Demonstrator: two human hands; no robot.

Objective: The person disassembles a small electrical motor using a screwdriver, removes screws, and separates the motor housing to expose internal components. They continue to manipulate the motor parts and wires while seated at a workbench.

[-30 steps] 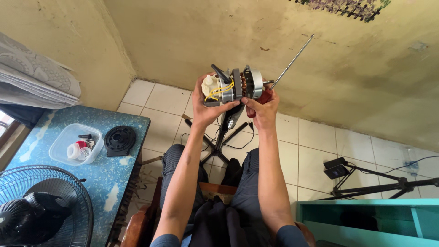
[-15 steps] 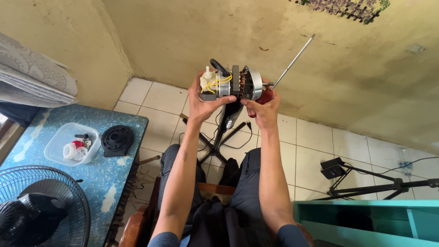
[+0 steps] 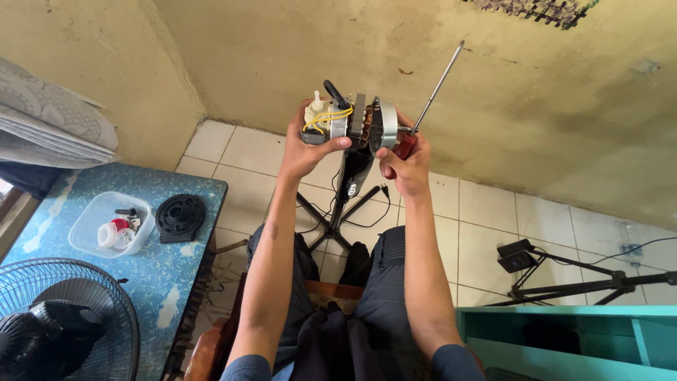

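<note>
While raised, both hands (image 3: 310, 144) on motor (image 3: 349, 123)

I see even, soft daylight, fairly bright; the wall (image 3: 296, 56) is evenly lit; shadows are faint under the table (image 3: 106, 282); no glare; focus is sharp throughout; wide-angle bending shows at the edges.

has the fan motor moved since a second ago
No, barely. The fan motor sits in the same spot against the wall-floor edge behind it, gripped by the left hand, with the right hand holding the screwdriver.
</note>
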